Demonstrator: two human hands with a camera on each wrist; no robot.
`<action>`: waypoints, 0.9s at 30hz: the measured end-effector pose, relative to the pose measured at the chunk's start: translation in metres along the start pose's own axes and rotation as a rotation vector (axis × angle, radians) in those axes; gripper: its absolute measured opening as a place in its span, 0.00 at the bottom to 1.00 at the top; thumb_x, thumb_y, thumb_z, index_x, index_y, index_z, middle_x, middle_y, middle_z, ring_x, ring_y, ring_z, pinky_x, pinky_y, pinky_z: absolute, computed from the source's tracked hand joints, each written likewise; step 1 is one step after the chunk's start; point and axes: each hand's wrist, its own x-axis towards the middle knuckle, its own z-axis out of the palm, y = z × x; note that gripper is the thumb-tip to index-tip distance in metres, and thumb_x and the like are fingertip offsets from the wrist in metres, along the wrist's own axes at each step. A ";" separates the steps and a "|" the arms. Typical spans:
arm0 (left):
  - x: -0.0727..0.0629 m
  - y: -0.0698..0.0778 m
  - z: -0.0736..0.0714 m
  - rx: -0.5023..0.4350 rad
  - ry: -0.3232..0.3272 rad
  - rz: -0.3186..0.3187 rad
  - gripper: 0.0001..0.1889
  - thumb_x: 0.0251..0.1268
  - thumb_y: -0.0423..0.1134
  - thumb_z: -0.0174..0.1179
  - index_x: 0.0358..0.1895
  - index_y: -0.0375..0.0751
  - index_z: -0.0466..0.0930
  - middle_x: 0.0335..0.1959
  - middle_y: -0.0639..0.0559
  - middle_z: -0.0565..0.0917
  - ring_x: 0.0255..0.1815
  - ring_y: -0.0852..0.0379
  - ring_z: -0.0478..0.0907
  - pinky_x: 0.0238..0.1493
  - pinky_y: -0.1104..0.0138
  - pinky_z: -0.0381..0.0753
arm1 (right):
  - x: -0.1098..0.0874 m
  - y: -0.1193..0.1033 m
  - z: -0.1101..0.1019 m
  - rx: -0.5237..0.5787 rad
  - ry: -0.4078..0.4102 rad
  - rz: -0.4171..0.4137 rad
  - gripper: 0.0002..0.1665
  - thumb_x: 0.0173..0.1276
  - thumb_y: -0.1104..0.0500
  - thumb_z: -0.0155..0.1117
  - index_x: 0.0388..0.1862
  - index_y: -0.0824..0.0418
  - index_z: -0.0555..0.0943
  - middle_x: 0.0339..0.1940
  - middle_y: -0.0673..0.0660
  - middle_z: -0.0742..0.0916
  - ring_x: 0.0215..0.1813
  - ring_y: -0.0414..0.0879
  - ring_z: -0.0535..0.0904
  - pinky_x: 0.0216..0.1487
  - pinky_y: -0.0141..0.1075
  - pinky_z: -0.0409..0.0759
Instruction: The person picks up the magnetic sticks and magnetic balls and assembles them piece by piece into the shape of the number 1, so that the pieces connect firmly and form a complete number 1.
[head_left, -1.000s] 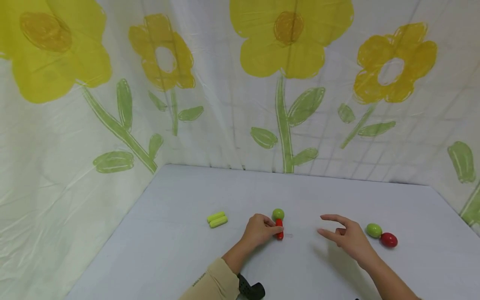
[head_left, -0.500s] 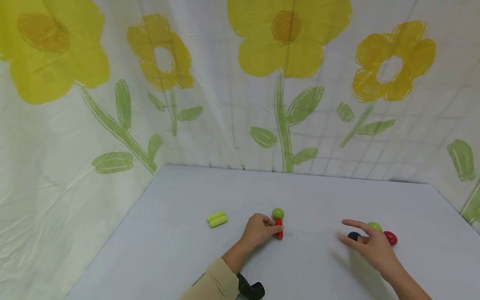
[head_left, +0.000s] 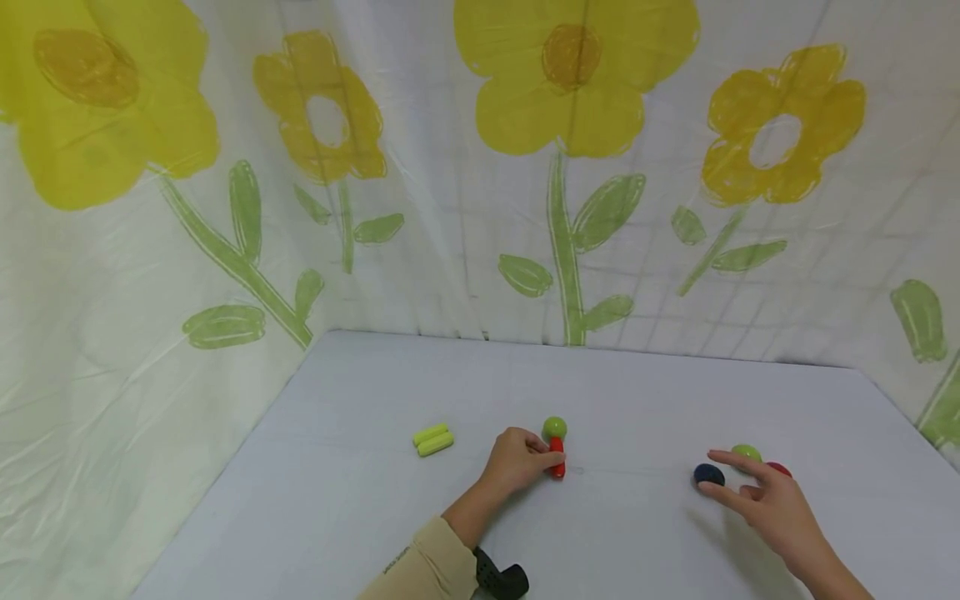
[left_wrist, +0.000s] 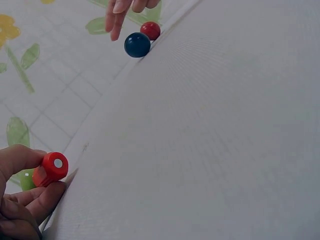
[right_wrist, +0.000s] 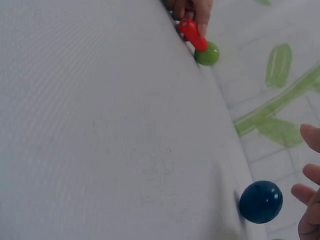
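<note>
My left hand (head_left: 517,461) pinches a short red rod (left_wrist: 54,168) between thumb and fingers, near the middle of the white table (head_left: 420,533). A pale disc shows on the rod's near end; its far end meets a green ball (head_left: 555,427). To the right, my right hand (head_left: 776,512) hovers with thumb and index finger spread and nothing gripped. A dark blue ball (right_wrist: 261,202) rests on the table close to those fingertips, with a gap between in the right wrist view. Behind the hand sit another green ball (head_left: 747,452) and a red ball (head_left: 778,468), both partly covered.
Two yellow-green rods (head_left: 433,440) lie side by side left of my left hand. A white curtain (head_left: 420,275) printed with yellow flowers hangs behind the table's back edge. A black wrist device (head_left: 502,577) is on my left forearm.
My right hand has moved to the right, bringing the blue ball into view and covering part of the green and red balls. My left hand has stayed on the red rod.
</note>
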 end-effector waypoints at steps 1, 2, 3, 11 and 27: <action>0.000 0.000 0.000 0.000 0.001 0.001 0.12 0.49 0.44 0.70 0.25 0.38 0.83 0.19 0.55 0.79 0.21 0.64 0.70 0.22 0.72 0.69 | 0.000 0.001 0.000 0.000 -0.002 0.011 0.35 0.58 0.46 0.67 0.60 0.64 0.72 0.11 0.45 0.59 0.14 0.33 0.54 0.15 0.31 0.59; 0.000 0.000 0.000 0.000 0.000 0.000 0.12 0.49 0.44 0.70 0.25 0.38 0.83 0.19 0.55 0.79 0.22 0.64 0.71 0.22 0.72 0.69 | 0.000 0.003 0.000 -0.004 -0.008 0.025 0.36 0.58 0.46 0.67 0.61 0.64 0.72 0.11 0.45 0.59 0.14 0.34 0.55 0.15 0.32 0.59; 0.000 0.000 0.000 0.000 -0.001 -0.003 0.12 0.49 0.44 0.70 0.25 0.38 0.83 0.19 0.55 0.79 0.22 0.64 0.71 0.22 0.72 0.69 | 0.000 0.004 -0.001 -0.005 -0.015 0.044 0.37 0.58 0.45 0.67 0.61 0.64 0.71 0.11 0.45 0.60 0.15 0.34 0.56 0.16 0.32 0.60; 0.001 -0.001 0.001 0.005 -0.001 -0.003 0.12 0.49 0.45 0.70 0.25 0.38 0.83 0.19 0.56 0.79 0.22 0.64 0.71 0.23 0.73 0.69 | 0.002 0.012 -0.001 0.011 -0.070 0.166 0.42 0.58 0.43 0.66 0.65 0.64 0.68 0.12 0.46 0.61 0.15 0.36 0.57 0.18 0.33 0.61; 0.001 -0.001 0.001 0.000 -0.001 -0.004 0.12 0.49 0.45 0.70 0.25 0.38 0.83 0.20 0.55 0.80 0.22 0.64 0.71 0.23 0.72 0.69 | 0.005 0.029 0.011 0.021 0.018 0.099 0.37 0.58 0.45 0.67 0.61 0.65 0.71 0.11 0.45 0.61 0.14 0.36 0.59 0.19 0.32 0.60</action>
